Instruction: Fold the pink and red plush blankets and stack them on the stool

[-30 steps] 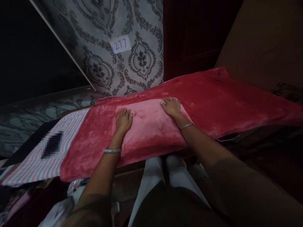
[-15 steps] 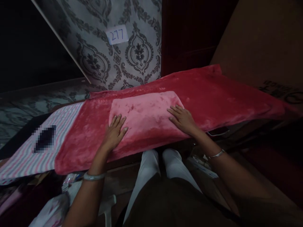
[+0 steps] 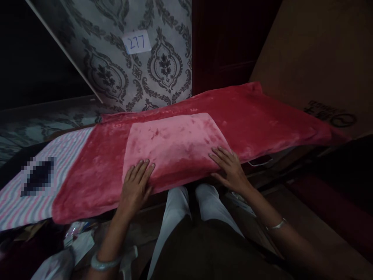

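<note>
A pink plush cloth (image 3: 175,136) lies flat on a larger red plush cover (image 3: 262,120), its front part draping over the near edge. My left hand (image 3: 135,184) rests on the pink cloth's near left corner, fingers stretched out and slightly apart. On the near right corner lies my right hand (image 3: 230,167), also flat with the thumb spread away from the fingers. Neither hand grips anything. Darker brushed patches mark the pink pile, and the cloth looks fairly smooth between the hands.
A striped cloth (image 3: 64,155) covers the left end of the surface. Behind stands a patterned wall with a paper numbered 277 (image 3: 136,42). A large cardboard box (image 3: 320,58) leans at the right. Plastic bags (image 3: 56,266) lie on the floor at lower left.
Both hands have slid toward me, from higher on the pink cloth down to its near edge. The view has shifted slightly to the right.
</note>
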Action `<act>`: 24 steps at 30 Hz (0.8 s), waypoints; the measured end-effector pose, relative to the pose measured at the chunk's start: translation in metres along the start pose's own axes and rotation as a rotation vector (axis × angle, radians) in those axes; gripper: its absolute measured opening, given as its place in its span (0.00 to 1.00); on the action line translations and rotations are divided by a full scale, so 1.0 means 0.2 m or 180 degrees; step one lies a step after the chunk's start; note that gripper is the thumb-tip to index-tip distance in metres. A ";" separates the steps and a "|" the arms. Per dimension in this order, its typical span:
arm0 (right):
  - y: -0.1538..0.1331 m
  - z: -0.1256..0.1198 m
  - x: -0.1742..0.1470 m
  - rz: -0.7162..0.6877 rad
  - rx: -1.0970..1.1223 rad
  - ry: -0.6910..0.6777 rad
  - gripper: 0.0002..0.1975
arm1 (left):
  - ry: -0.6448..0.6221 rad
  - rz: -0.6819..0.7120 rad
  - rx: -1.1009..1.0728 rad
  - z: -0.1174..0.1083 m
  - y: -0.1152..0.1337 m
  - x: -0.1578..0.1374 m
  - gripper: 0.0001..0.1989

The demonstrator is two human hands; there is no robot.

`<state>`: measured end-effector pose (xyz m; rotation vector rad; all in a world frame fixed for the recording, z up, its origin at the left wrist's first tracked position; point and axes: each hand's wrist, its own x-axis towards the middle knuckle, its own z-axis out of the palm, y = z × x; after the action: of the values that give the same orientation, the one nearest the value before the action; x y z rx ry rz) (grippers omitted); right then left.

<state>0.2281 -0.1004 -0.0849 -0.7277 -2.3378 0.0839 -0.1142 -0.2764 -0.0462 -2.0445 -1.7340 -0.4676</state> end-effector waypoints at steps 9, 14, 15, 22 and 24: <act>0.02 0.10 -0.03 0.0196 -0.0024 0.0230 0.33 | 0.0291 -0.0251 -0.0174 0.10 -0.02 -0.05 0.31; -0.02 0.04 -0.02 0.0182 0.0010 0.0147 0.30 | 0.0175 -0.0303 -0.0197 0.05 0.02 -0.03 0.28; -0.03 0.03 -0.01 0.0181 -0.0001 0.0135 0.30 | 0.0182 -0.0310 -0.0195 0.04 0.03 -0.02 0.29; -0.10 0.03 0.09 0.0090 -0.0186 0.0282 0.30 | 0.0149 -0.0516 -0.0083 0.03 0.14 0.08 0.25; -0.10 0.05 0.10 -0.0005 -0.0238 0.0238 0.33 | 0.0107 -0.0486 -0.0058 0.05 0.14 0.10 0.25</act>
<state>0.1988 -0.1056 -0.0757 -0.7529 -2.2804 -0.0312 -0.0835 -0.2580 -0.0467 -1.9134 -1.8805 -0.5635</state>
